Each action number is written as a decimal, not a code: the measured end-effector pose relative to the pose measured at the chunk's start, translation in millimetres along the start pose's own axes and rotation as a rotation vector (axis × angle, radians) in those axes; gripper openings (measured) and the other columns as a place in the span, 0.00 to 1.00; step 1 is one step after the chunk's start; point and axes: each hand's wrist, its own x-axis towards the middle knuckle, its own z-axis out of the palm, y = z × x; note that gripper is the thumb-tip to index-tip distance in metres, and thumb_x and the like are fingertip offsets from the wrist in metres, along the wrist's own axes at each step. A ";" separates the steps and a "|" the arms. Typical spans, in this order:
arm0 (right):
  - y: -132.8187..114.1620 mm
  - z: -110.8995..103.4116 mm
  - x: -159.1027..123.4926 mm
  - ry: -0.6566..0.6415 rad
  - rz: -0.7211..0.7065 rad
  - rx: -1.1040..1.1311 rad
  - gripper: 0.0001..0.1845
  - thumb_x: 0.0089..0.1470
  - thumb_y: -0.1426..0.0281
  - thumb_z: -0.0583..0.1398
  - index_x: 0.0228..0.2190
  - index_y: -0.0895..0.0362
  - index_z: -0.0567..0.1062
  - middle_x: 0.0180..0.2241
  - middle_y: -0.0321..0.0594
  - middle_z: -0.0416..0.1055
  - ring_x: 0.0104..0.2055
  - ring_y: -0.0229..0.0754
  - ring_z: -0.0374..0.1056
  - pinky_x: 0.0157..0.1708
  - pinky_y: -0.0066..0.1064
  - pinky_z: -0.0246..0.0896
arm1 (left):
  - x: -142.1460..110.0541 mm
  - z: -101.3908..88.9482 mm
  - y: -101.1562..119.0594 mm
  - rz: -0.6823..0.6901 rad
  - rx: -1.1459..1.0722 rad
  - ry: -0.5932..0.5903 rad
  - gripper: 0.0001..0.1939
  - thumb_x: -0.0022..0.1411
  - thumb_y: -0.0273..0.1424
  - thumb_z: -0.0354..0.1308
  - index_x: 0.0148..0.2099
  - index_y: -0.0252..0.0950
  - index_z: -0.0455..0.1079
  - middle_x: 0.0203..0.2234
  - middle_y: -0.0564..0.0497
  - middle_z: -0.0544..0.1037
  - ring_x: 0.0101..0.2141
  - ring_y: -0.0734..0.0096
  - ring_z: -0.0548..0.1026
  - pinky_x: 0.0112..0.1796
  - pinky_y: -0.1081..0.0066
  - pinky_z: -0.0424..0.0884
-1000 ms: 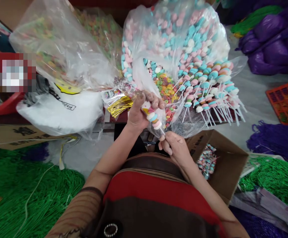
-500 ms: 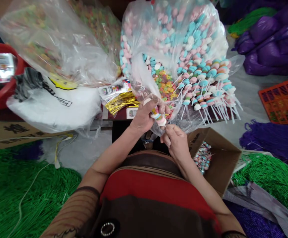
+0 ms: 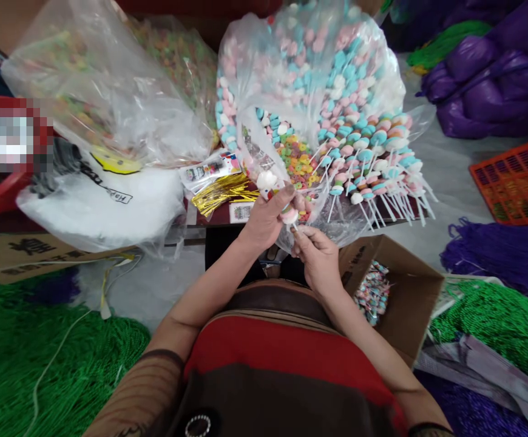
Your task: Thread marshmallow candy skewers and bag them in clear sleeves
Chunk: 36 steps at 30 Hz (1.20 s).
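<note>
A candy skewer (image 3: 290, 216) of marshmallows and gummy rings is in my hands, tilted over the table's front edge. My left hand (image 3: 266, 218) is closed around its middle, hiding several pieces. A white marshmallow piece (image 3: 267, 183) shows above the thumb. My right hand (image 3: 319, 258) pinches the skewer's white stick just below the lowest marshmallow. Right behind my hands is an opened plastic bag with colourful gummy rings (image 3: 298, 159) and loose marshmallows. Finished-looking marshmallow skewers (image 3: 373, 158) lie piled to the right, sticks pointing toward me.
Gold twist ties (image 3: 223, 193) and printed packets (image 3: 212, 167) lie left of my hands. Behind stand large bags of marshmallows (image 3: 309, 54) and gummies (image 3: 104, 79). A cardboard box (image 3: 412, 303) with wrapped candies is at my right; an orange crate (image 3: 516, 182) sits farther right.
My left hand has shifted on the skewer, so a white piece now shows above the thumb and fewer pieces show below. My right hand stays at the stick. The view has moved slightly.
</note>
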 end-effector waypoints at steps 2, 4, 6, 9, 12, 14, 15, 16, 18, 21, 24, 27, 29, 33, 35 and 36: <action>-0.3 3.1 1.5 -0.014 0.036 0.073 0.17 0.53 0.53 0.69 0.35 0.54 0.81 0.18 0.28 0.65 0.21 0.34 0.58 0.23 0.28 0.52 | -1.1 -5.8 6.1 -0.002 -0.019 -0.038 0.31 0.39 0.54 0.79 0.37 0.40 0.72 0.31 0.51 0.80 0.40 0.61 0.83 0.37 0.69 0.76; -0.2 2.1 3.3 -0.004 0.040 0.099 0.18 0.52 0.53 0.70 0.34 0.54 0.81 0.18 0.28 0.65 0.21 0.34 0.58 0.23 0.28 0.51 | -0.9 -12.0 19.1 0.015 -0.051 -0.026 0.34 0.40 0.53 0.79 0.44 0.42 0.73 0.40 0.49 0.82 0.47 0.58 0.82 0.41 0.67 0.77; 1.0 -1.7 4.8 0.016 0.032 0.095 0.18 0.51 0.52 0.71 0.34 0.54 0.82 0.18 0.29 0.65 0.21 0.34 0.58 0.23 0.28 0.51 | 0.9 -16.0 34.5 0.078 -0.090 -0.025 0.32 0.45 0.52 0.77 0.48 0.45 0.73 0.46 0.48 0.82 0.52 0.56 0.81 0.43 0.66 0.77; 4.2 -7.8 5.8 0.039 -0.024 0.003 0.17 0.52 0.54 0.70 0.35 0.54 0.82 0.20 0.29 0.66 0.22 0.35 0.58 0.25 0.29 0.55 | 5.5 -13.7 49.7 0.175 -0.094 -0.029 0.23 0.54 0.47 0.74 0.48 0.46 0.74 0.43 0.51 0.82 0.49 0.59 0.82 0.43 0.67 0.77; 5.8 -12.2 5.9 0.087 -0.133 -0.139 0.15 0.56 0.55 0.67 0.35 0.54 0.82 0.23 0.31 0.69 0.25 0.36 0.61 0.28 0.29 0.60 | 9.5 -3.6 48.6 0.168 -0.084 0.110 0.09 0.63 0.39 0.68 0.41 0.43 0.75 0.28 0.56 0.77 0.36 0.68 0.82 0.40 0.69 0.76; 6.2 -15.1 5.9 0.126 -0.189 -0.206 0.14 0.58 0.56 0.66 0.35 0.54 0.81 0.24 0.32 0.70 0.26 0.37 0.62 0.29 0.30 0.61 | 10.9 2.4 42.8 0.162 -0.118 0.183 0.08 0.67 0.37 0.63 0.36 0.40 0.73 0.23 0.58 0.72 0.29 0.73 0.79 0.38 0.71 0.76; 6.4 -16.7 5.8 0.138 -0.201 -0.227 0.14 0.58 0.55 0.66 0.35 0.54 0.81 0.24 0.32 0.70 0.26 0.37 0.62 0.29 0.30 0.61 | 11.4 4.0 39.9 0.163 -0.140 0.196 0.10 0.68 0.37 0.62 0.34 0.39 0.71 0.22 0.58 0.71 0.27 0.75 0.77 0.36 0.71 0.76; 6.6 -18.4 5.6 0.140 -0.199 -0.236 0.15 0.59 0.55 0.66 0.35 0.54 0.81 0.23 0.31 0.69 0.25 0.37 0.61 0.28 0.29 0.61 | 11.8 4.5 37.6 0.159 -0.159 0.197 0.13 0.69 0.37 0.61 0.32 0.39 0.69 0.21 0.58 0.70 0.25 0.76 0.76 0.36 0.72 0.76; 6.8 -21.2 4.6 0.103 -0.146 -0.204 0.17 0.59 0.52 0.65 0.35 0.54 0.81 0.20 0.29 0.65 0.23 0.36 0.58 0.26 0.29 0.58 | 12.7 2.3 35.3 0.135 -0.171 0.177 0.16 0.69 0.39 0.60 0.30 0.38 0.67 0.21 0.59 0.70 0.25 0.76 0.76 0.35 0.72 0.76; 3.7 -22.2 2.3 -0.037 -0.001 -0.061 0.22 0.57 0.48 0.66 0.32 0.55 0.80 0.14 0.25 0.56 0.17 0.32 0.50 0.22 0.28 0.56 | 13.9 -4.5 35.9 0.098 -0.146 0.131 0.18 0.68 0.43 0.62 0.30 0.39 0.65 0.20 0.59 0.70 0.25 0.75 0.77 0.34 0.71 0.76; -4.0 -18.3 1.2 -0.207 0.160 0.093 0.23 0.55 0.47 0.67 0.29 0.55 0.78 0.11 0.21 0.49 0.15 0.30 0.43 0.21 0.28 0.60 | 13.1 -8.2 36.0 0.063 -0.130 0.105 0.20 0.66 0.45 0.63 0.29 0.39 0.64 0.19 0.59 0.68 0.24 0.73 0.77 0.33 0.69 0.76; -10.2 -13.5 2.8 -0.314 0.263 0.185 0.23 0.56 0.48 0.67 0.29 0.55 0.76 0.11 0.19 0.48 0.13 0.29 0.40 0.20 0.28 0.60 | 11.4 -7.5 34.1 0.018 -0.113 0.103 0.21 0.65 0.46 0.64 0.29 0.39 0.63 0.18 0.59 0.67 0.23 0.73 0.77 0.31 0.69 0.75; -10.5 -12.8 3.8 -0.309 0.250 0.193 0.22 0.57 0.48 0.66 0.31 0.55 0.76 0.11 0.20 0.51 0.13 0.30 0.43 0.21 0.28 0.62 | 11.8 -6.2 33.7 0.010 -0.110 0.114 0.21 0.66 0.46 0.64 0.29 0.39 0.63 0.18 0.60 0.66 0.21 0.75 0.75 0.30 0.70 0.74; -4.2 -17.0 0.4 -0.179 0.044 -0.007 0.22 0.51 0.50 0.70 0.40 0.53 0.79 0.19 0.26 0.66 0.19 0.33 0.59 0.22 0.27 0.60 | 16.1 -3.7 33.4 0.062 -0.144 0.154 0.18 0.68 0.42 0.63 0.30 0.39 0.66 0.17 0.61 0.65 0.17 0.80 0.69 0.28 0.72 0.72; -0.7 -17.9 -3.1 -0.077 -0.041 -0.154 0.19 0.52 0.52 0.70 0.37 0.53 0.80 0.20 0.28 0.69 0.20 0.33 0.61 0.21 0.26 0.56 | 16.3 -2.3 28.9 0.089 -0.154 0.147 0.14 0.67 0.40 0.65 0.33 0.39 0.69 0.17 0.61 0.66 0.18 0.80 0.69 0.27 0.73 0.71; 0.6 -17.2 -4.5 -0.039 -0.054 -0.196 0.18 0.54 0.52 0.69 0.34 0.54 0.80 0.19 0.28 0.68 0.19 0.32 0.60 0.20 0.26 0.54 | 15.2 -1.7 24.9 0.091 -0.145 0.135 0.13 0.65 0.40 0.66 0.34 0.39 0.69 0.17 0.61 0.66 0.18 0.80 0.70 0.26 0.73 0.70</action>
